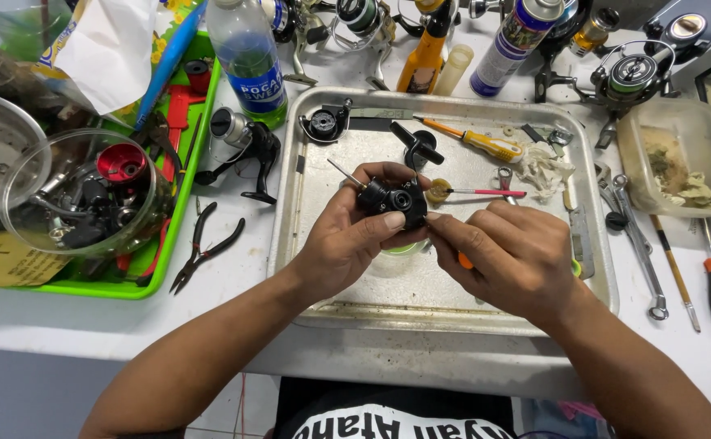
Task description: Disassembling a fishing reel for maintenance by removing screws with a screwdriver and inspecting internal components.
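Over a worn metal tray (323,313) on a cluttered white desk (233,268), the left hand (347,240) is closed around a black reel body (390,197), and the right hand (514,256) pinches at its side with fingertips together. A green bin (178,195), pliers (205,244), a bottle (250,57) and wrenches (636,236) surround the tray; tiled floor shows below.

A black reel body (390,197) over a dull silver tray (453,313), beside a yellow-handled screwdriver (477,142) and a bright green tray (172,219).
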